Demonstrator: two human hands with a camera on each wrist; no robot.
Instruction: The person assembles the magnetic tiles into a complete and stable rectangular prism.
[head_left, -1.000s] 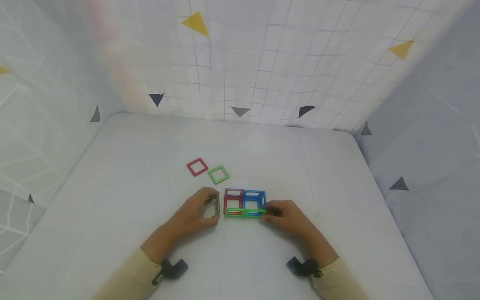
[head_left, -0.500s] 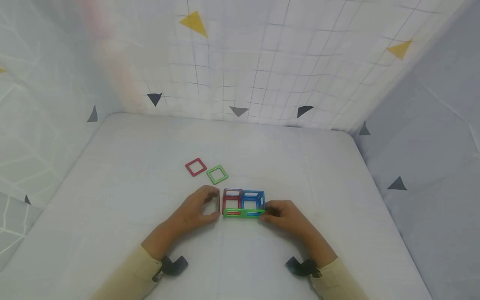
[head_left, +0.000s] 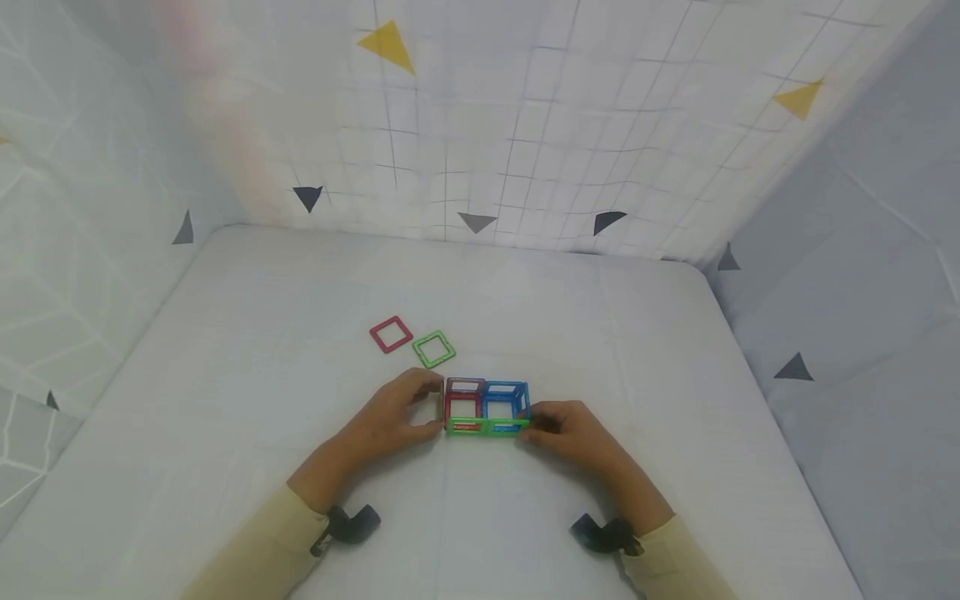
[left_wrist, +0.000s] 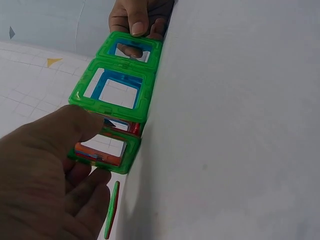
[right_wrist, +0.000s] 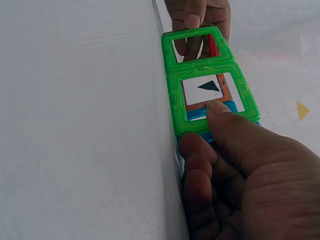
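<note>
Head view: roughly midway between the side edges of the worktop [head_left: 480,525], the left hand [head_left: 382,417] pinches an upright tile [head_left: 442,403] at the frame [head_left: 481,408]; the right hand [head_left: 566,429] grips the frame's right end. Toward the far edge lie a green square [head_left: 422,355], then a red square [head_left: 398,342].

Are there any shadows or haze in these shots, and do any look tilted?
Head view: hazy, with a pinkish smear on the upper left of the backdrop. Left wrist view: turned sideways, left hand dim, a soft shadow on the tabletop beside the green frames. Right wrist view: also turned sideways, right hand darker than the pale tabletop.
</note>
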